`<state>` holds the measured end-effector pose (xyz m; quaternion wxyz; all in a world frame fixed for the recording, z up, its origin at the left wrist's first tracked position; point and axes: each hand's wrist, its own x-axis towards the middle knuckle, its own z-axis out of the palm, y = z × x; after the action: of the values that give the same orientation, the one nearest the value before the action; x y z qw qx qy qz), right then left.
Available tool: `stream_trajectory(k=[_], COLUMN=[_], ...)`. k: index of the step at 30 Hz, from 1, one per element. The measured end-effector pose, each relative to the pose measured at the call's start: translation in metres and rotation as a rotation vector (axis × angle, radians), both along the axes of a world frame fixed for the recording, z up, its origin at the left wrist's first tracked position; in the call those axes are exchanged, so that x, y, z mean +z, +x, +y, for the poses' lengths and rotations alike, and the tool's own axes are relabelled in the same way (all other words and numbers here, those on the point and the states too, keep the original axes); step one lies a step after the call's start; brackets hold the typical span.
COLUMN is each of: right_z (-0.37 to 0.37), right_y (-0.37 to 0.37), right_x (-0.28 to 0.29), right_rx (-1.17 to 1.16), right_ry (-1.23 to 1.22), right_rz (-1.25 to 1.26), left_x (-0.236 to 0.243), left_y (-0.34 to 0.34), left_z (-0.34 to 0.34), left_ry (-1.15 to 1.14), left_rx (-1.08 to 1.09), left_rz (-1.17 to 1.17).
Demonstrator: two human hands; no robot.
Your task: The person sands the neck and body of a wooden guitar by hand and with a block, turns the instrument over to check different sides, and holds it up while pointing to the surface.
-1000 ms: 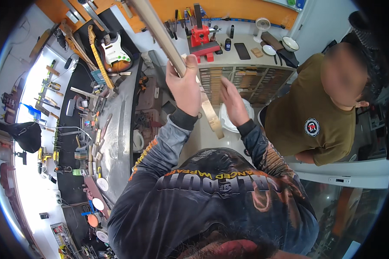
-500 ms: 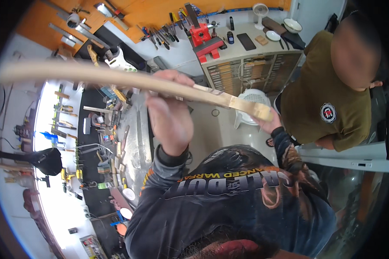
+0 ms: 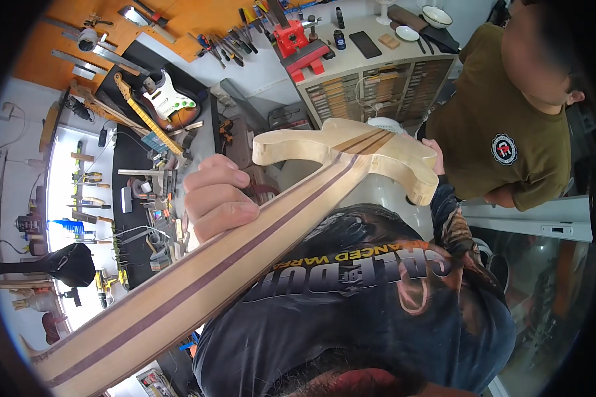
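Observation:
An unfinished wooden electric guitar (image 3: 298, 198), pale with dark lengthwise stripes, spans the view diagonally. Its long neck comes close at the lower left, while the horned body lies toward the middle right. My left hand (image 3: 218, 198) is closed around the neck, its fingers curled over one edge and its palm hidden behind the wood. At the body's far right edge, my right hand (image 3: 433, 157) grips the rim; much of it is hidden behind the body.
A person in an olive shirt (image 3: 530, 132) stands at the right. Beyond the guitar are a drawer cabinet (image 3: 377, 76) and a red vise (image 3: 295, 46). A sunburst guitar (image 3: 169, 102) lies on the left bench, among many tools. A glass door (image 3: 536, 291) is at lower right.
The guitar has turned from edge-on to show its striped broad face. Its neck end has swung from upper left to lower left, and my left hand's fingers now curl over the neck's edge.

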<state>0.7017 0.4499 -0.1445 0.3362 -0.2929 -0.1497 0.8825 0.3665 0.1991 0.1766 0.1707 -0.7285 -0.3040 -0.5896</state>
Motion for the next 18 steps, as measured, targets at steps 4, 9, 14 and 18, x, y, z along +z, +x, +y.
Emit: stream_trajectory(k=[4, 9, 14, 18], right_z=[0.004, -0.005, -0.017, -0.017], right_y=[0.013, 0.019, 0.020, 0.019], right_x=[-0.017, -0.011, 0.001, -0.002], right_rx=[0.077, 0.037, 0.037, 0.038], right_ry=[0.023, -0.019, -0.049, -0.030], right_rz=[0.180, 0.117, 0.094, 0.062], left_x=[0.001, 0.000, 0.002, 0.002], left_y=[-0.001, 0.001, 0.002, 0.006], left_z=[0.004, 0.003, 0.002, 0.004], left_ry=[0.046, 0.055, 0.055, 0.090], left_rx=[0.117, 0.151, 0.131, 0.162], left_rz=[0.069, 0.091, 0.097, 0.053])
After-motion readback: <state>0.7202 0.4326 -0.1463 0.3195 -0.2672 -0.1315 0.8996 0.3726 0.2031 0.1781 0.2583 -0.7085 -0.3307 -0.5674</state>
